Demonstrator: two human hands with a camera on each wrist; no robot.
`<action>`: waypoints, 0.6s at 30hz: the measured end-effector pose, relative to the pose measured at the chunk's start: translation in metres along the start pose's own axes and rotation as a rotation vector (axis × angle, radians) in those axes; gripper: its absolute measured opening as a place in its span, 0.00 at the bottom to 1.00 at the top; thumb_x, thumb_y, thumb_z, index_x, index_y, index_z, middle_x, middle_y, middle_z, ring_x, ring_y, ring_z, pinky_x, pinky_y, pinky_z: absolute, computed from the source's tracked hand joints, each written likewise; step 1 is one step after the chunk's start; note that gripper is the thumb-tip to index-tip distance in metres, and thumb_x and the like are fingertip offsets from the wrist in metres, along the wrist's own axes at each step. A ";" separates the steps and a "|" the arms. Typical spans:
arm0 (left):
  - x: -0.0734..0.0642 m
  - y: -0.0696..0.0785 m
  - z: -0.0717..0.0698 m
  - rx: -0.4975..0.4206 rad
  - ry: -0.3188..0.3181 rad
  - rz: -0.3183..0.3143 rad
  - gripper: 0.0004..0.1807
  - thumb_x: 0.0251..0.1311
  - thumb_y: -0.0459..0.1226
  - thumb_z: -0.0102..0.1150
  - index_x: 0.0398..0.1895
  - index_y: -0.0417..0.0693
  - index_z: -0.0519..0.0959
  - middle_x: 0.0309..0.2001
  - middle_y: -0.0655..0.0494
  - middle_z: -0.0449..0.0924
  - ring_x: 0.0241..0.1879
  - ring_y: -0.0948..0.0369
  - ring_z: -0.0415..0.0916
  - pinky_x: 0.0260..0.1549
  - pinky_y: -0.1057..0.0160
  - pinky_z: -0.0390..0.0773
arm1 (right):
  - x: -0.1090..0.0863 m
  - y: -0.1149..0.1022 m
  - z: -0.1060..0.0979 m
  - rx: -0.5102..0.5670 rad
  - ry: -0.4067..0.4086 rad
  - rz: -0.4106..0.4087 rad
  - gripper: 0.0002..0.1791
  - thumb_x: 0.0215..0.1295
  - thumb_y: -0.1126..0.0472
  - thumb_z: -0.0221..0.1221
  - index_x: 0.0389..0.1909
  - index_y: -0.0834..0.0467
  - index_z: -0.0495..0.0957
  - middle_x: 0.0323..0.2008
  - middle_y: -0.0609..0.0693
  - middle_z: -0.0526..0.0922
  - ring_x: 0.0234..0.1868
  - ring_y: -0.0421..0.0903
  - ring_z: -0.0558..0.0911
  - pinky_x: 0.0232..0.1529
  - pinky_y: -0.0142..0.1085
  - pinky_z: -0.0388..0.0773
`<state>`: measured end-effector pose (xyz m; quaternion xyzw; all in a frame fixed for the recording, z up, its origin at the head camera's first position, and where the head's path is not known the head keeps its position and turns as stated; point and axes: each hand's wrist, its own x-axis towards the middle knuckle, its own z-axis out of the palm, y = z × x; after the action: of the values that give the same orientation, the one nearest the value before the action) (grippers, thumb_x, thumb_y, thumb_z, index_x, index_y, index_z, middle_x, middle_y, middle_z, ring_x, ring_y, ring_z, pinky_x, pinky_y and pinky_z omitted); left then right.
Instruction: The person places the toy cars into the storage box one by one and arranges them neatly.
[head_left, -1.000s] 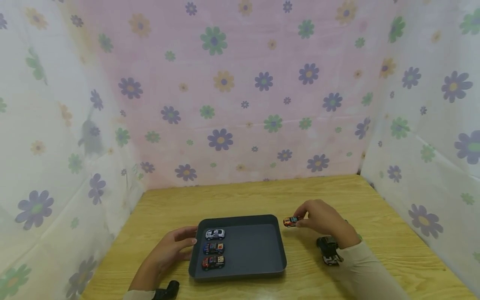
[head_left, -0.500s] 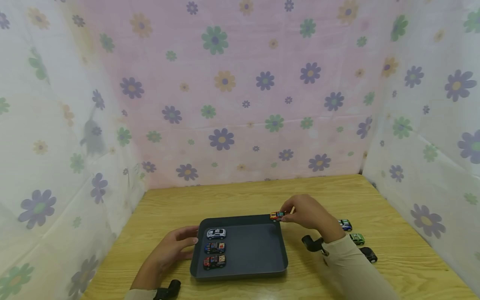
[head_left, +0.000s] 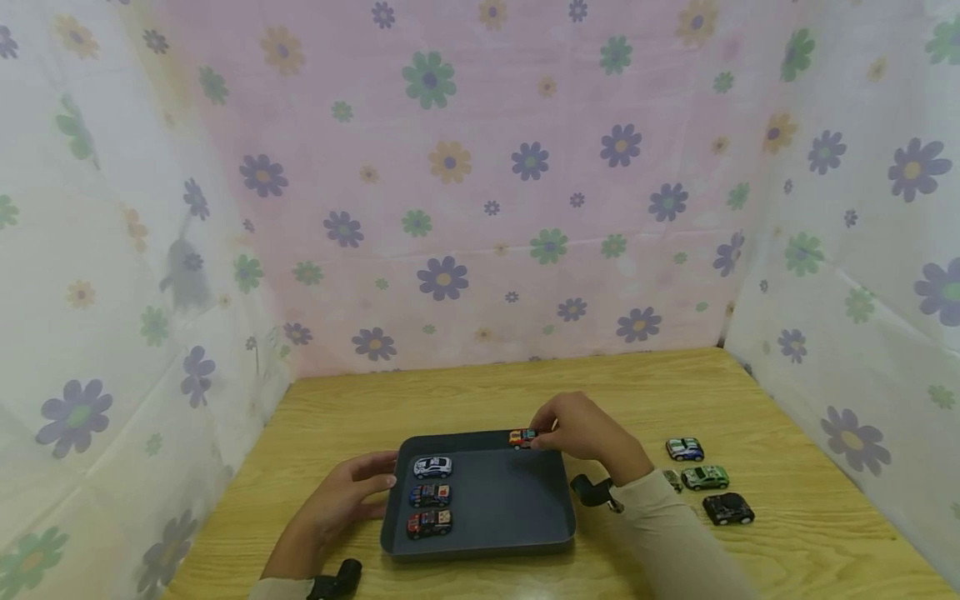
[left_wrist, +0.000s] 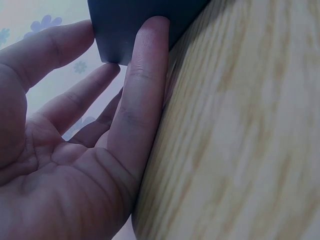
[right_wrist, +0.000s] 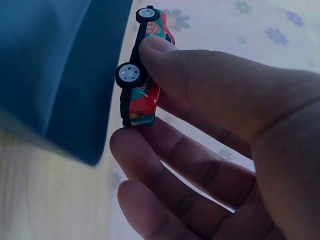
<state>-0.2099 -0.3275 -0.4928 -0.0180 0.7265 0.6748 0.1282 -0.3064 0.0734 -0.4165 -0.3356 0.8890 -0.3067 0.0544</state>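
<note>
My right hand [head_left: 590, 431] pinches a red, yellow and teal toy car [right_wrist: 150, 95] between thumb and fingers. It holds the car above the back right part of the dark grey tray [head_left: 517, 542]. My left hand [head_left: 347, 497] touches the tray's left side, its fingers fairly straight against the outer wall [left_wrist: 120, 35] in the left wrist view. Inside the tray, along its left side, stand a white toy car [head_left: 432, 467], a blue toy car [head_left: 431, 496] and a red and black toy car [head_left: 430, 524], one in front of another.
Right of the tray, on the wooden table [head_left: 450, 396], are a white and blue toy car [head_left: 685, 450], a green one [head_left: 705, 477] and a black one [head_left: 728, 509]. Another car [head_left: 672, 480] is partly hidden by the right sleeve. Flowered cloth [head_left: 480, 208] surrounds the table.
My right hand has carried the red and yellow toy car leftward from beside the tray to over its back right part. Cars at the right came out from behind the arm. My left hand stays put.
</note>
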 end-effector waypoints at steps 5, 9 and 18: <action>0.000 0.000 -0.001 -0.004 0.003 -0.005 0.36 0.70 0.41 0.65 0.77 0.40 0.65 0.73 0.35 0.67 0.58 0.53 0.80 0.51 0.49 0.87 | 0.008 -0.002 0.010 0.019 -0.017 0.006 0.06 0.63 0.59 0.72 0.40 0.50 0.91 0.39 0.43 0.89 0.38 0.40 0.83 0.39 0.41 0.83; 0.001 0.000 0.000 -0.009 0.005 -0.008 0.36 0.70 0.41 0.65 0.77 0.40 0.65 0.73 0.35 0.67 0.59 0.53 0.80 0.51 0.48 0.87 | 0.013 -0.006 0.018 0.036 -0.028 0.010 0.06 0.63 0.59 0.72 0.40 0.51 0.91 0.36 0.42 0.89 0.35 0.39 0.83 0.37 0.40 0.83; 0.002 -0.002 -0.003 -0.014 -0.008 -0.009 0.35 0.71 0.39 0.64 0.77 0.40 0.65 0.74 0.35 0.66 0.60 0.52 0.80 0.52 0.48 0.86 | 0.024 -0.012 0.035 0.012 -0.074 0.035 0.06 0.61 0.58 0.74 0.38 0.52 0.91 0.33 0.40 0.89 0.31 0.36 0.83 0.34 0.35 0.83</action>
<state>-0.2116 -0.3303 -0.4948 -0.0199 0.7210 0.6795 0.1340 -0.3074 0.0335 -0.4353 -0.3308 0.8902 -0.2987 0.0945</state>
